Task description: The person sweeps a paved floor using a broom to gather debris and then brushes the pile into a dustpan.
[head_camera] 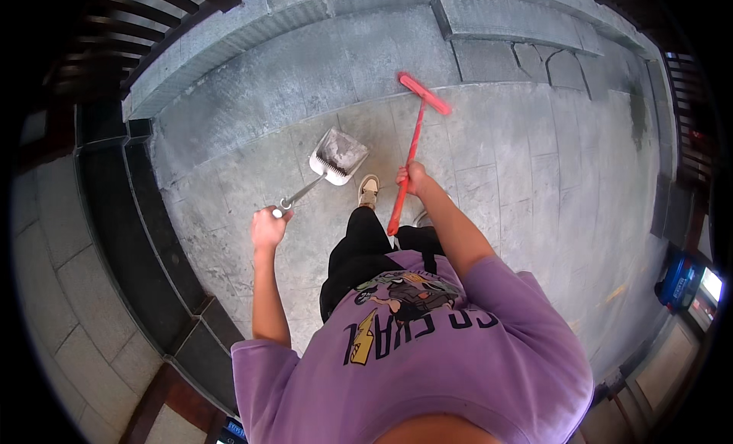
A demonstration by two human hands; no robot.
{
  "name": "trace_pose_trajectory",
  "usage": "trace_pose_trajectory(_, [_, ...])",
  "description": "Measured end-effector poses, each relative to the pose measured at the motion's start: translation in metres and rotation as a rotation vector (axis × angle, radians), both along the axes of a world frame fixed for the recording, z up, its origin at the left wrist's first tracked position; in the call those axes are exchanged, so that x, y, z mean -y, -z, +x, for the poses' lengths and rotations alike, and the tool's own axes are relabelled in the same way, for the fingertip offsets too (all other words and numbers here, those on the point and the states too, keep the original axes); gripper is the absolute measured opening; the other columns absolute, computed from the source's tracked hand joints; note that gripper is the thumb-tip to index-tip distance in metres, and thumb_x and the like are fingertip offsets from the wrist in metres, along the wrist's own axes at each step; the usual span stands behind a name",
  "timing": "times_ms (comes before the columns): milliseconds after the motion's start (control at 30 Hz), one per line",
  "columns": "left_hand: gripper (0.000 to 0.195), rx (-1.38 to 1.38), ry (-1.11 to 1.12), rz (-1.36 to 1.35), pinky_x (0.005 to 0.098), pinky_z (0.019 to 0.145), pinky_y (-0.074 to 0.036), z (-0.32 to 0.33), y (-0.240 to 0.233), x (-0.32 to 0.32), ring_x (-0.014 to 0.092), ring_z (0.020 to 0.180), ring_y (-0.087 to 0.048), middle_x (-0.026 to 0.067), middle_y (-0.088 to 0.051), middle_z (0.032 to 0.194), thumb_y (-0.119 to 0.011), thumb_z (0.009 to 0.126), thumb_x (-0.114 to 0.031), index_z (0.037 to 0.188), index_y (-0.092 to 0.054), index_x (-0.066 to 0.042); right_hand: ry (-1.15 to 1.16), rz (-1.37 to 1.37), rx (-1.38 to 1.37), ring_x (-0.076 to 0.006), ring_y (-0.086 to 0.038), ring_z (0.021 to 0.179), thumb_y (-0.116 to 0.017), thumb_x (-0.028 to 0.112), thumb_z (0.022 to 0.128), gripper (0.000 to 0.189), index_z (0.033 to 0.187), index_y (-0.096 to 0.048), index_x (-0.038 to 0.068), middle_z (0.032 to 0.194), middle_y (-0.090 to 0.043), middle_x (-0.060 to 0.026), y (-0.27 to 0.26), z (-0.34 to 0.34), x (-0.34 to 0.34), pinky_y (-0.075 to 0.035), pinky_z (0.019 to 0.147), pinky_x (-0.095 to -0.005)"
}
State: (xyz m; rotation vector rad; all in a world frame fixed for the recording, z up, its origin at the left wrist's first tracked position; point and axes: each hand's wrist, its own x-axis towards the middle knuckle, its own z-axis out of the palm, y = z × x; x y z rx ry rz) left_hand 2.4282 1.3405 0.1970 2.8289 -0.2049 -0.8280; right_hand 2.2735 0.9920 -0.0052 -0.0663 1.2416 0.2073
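My left hand [270, 226] grips the end of the grey handle of a long-handled dustpan [346, 149]. The white pan, with a toothed edge near its handle and a dirty inner face, is in front of my left side. Around the red handle of a broom [424, 93], my right hand [411, 179] is closed partway along its length. The broom's pinkish-red head lies farther forward and to the right of the pan, slightly blurred. Whether its bristles touch the floor, I cannot tell.
Grey stone paving [487, 140] lies around my shoes [369, 189]. A raised stone ledge [515, 20] and cracked slabs are ahead. Dark stone edging [140, 215] runs along the left, and slatted wooden railings [143, 26] stand at the upper left. A blue object [680, 282] is at the far right.
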Motion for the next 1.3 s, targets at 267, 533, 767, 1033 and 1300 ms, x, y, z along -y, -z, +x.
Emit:
trace_pose_trajectory(267, [0.034, -0.038, -0.008, 0.011, 0.0468, 0.073, -0.05, 0.035, 0.002, 0.001, 0.04, 0.083, -0.064, 0.0231, -0.067, 0.084, -0.075, 0.072, -0.032, 0.085, -0.07, -0.001, -0.494, -0.056, -0.176, -0.0109, -0.031, 0.039, -0.035, 0.03, 0.099, 0.027, 0.081, -0.04, 0.01, 0.055, -0.033, 0.0005, -0.06, -0.063, -0.067, -0.029, 0.034, -0.0257])
trace_pose_trajectory(533, [0.034, -0.048, 0.002, 0.018, 0.0467, 0.076, -0.052, 0.033, -0.01, 0.028, 0.041, 0.087, -0.064, 0.0238, -0.067, 0.09, -0.073, 0.072, -0.031, 0.087, -0.071, -0.001, -0.635, -0.176, -0.136, -0.0075, -0.028, 0.037, -0.034, 0.04, 0.101, 0.041, 0.078, -0.042, 0.008, 0.053, -0.033, 0.0024, -0.114, -0.093, 0.003, -0.027, 0.031, -0.0224])
trace_pose_trajectory(767, [0.035, -0.033, 0.04, 0.026, 0.0469, 0.076, -0.052, 0.015, -0.003, 0.035, 0.041, 0.087, -0.065, 0.0239, -0.067, 0.089, -0.074, 0.071, -0.032, 0.087, -0.071, -0.001, -1.012, -0.52, -0.166, -0.0154, -0.036, 0.039, -0.035, 0.038, 0.099, 0.037, 0.082, -0.042, 0.005, 0.053, -0.037, -0.0039, -0.028, -0.1, -0.058, -0.034, 0.034, -0.0331])
trace_pose_trajectory(1033, [0.032, 0.02, -0.001, -0.013, 0.0466, 0.075, -0.052, -0.011, -0.002, -0.015, 0.04, 0.086, -0.065, 0.0233, -0.067, 0.086, -0.073, 0.073, -0.03, 0.087, -0.071, -0.001, -1.021, -0.274, -0.136, -0.0061, -0.025, 0.037, -0.038, 0.042, 0.099, 0.041, 0.073, -0.037, 0.011, 0.052, -0.028, 0.0059, -0.136, -0.14, -0.029, -0.023, 0.032, -0.0229])
trace_pose_trajectory(1300, [0.034, 0.005, -0.38, -0.109, 0.0485, 0.072, -0.05, -0.105, -0.009, -0.124, 0.042, 0.083, -0.063, 0.0247, -0.066, 0.083, -0.074, 0.075, -0.032, 0.085, -0.07, 0.0, -1.309, -0.573, -0.071, -0.0096, -0.031, 0.034, -0.041, 0.039, 0.098, 0.042, 0.075, -0.042, 0.004, 0.052, -0.037, -0.0002, -0.155, -0.079, -0.054, -0.028, 0.031, -0.0261])
